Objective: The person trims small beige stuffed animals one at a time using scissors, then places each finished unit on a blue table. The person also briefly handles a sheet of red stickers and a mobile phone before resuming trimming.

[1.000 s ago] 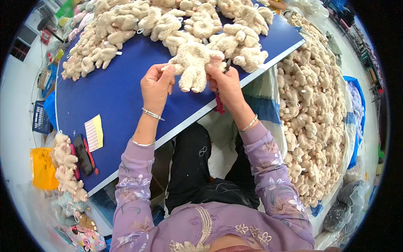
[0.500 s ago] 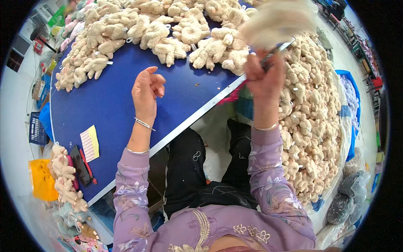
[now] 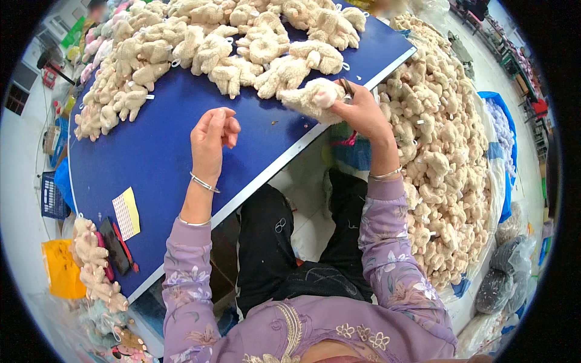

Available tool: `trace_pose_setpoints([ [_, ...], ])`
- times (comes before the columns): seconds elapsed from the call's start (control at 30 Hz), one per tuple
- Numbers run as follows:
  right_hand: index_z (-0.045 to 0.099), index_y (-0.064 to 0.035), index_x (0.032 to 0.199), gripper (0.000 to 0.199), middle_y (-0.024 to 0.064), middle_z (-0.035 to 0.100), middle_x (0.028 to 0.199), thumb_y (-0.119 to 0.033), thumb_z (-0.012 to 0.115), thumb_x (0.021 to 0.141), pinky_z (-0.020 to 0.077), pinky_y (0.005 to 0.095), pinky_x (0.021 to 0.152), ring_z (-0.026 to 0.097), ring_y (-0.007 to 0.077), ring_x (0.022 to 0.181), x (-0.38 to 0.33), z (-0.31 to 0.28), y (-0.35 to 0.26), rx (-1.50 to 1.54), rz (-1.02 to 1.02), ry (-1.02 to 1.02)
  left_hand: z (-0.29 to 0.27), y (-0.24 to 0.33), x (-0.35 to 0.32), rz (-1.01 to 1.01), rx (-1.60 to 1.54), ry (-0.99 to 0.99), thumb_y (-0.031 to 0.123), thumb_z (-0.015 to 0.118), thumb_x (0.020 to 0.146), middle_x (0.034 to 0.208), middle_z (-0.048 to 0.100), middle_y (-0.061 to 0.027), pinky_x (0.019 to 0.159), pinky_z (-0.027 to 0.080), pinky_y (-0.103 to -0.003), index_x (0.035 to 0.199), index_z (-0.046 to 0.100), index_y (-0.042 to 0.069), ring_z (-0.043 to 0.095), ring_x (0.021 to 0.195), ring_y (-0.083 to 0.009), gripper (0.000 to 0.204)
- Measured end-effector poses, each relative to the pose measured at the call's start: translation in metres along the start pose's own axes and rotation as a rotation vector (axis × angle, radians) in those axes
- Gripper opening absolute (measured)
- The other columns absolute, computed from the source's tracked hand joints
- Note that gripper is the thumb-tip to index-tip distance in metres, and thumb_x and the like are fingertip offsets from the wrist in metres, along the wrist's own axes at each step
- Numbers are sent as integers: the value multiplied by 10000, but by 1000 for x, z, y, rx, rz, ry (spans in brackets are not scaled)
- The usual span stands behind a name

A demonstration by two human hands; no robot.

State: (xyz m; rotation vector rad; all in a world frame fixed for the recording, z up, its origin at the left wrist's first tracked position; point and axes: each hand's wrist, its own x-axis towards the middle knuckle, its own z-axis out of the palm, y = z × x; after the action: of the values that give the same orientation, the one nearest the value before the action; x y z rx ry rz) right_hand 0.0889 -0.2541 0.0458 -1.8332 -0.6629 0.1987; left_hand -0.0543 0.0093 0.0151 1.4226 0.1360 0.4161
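Observation:
My right hand [image 3: 368, 118] is closed on a cream plush toy [image 3: 302, 101] with a pale pink patch, held over the table's slanting front edge. A small dark tool [image 3: 347, 88] sits in the same hand; its shape is mostly hidden by the fingers. Over the blue table [image 3: 181, 127], my left hand [image 3: 210, 142] holds nothing, its fingers loosely bent and the thumb apart. Beyond both hands lies a heap of similar cream plush toys [image 3: 263, 45], several with white loops or tags.
To the right, a large pile of cream plush toys [image 3: 445, 181] rises beside the table. At the table's left are a yellow sticker sheet [image 3: 126, 213], a dark phone-like slab [image 3: 115, 246], a red pen [image 3: 129, 251] and a few plush toys [image 3: 91, 248]. A blue crate [image 3: 54, 195] stands farther left.
My right hand has come down and left, bringing the plush toy from a blurred raised position to the table edge. The left hand has barely moved.

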Motion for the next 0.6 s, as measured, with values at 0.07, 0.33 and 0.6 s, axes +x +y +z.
trace_pose_setpoints([
  [0.07, 642, 31, 1022, 313, 25, 647, 899, -226, 653, 842, 477, 246, 724, 575, 74, 810, -6, 10, -22, 254, 39, -85, 1, -3, -1, 21, 3, -20, 304, 472, 997, 867, 631, -58, 556, 422, -211, 1071, 590, 29, 541, 664, -84, 308],
  [0.33, 643, -74, 811, 422, -50, 508, 621, -476, 558, 908, 302, 236, 421, 419, 49, 484, 3, 80, -21, 378, 362, -201, 12, -4, -3, 92, 116, -195, 208, 654, 883, 1225, 551, -118, 874, 479, -287, 1328, 403, 7, 562, 1049, -154, 549],
  [0.6, 618, -16, 891, 344, -48, 531, 679, -356, 655, 860, 360, 216, 500, 447, 32, 591, 4, 94, -7, 347, 34, -232, 14, 1, -4, 9, 285, -15, 117, 682, 831, 920, 629, -32, 683, 477, -209, 1016, 590, -24, 560, 798, -44, 250],
])
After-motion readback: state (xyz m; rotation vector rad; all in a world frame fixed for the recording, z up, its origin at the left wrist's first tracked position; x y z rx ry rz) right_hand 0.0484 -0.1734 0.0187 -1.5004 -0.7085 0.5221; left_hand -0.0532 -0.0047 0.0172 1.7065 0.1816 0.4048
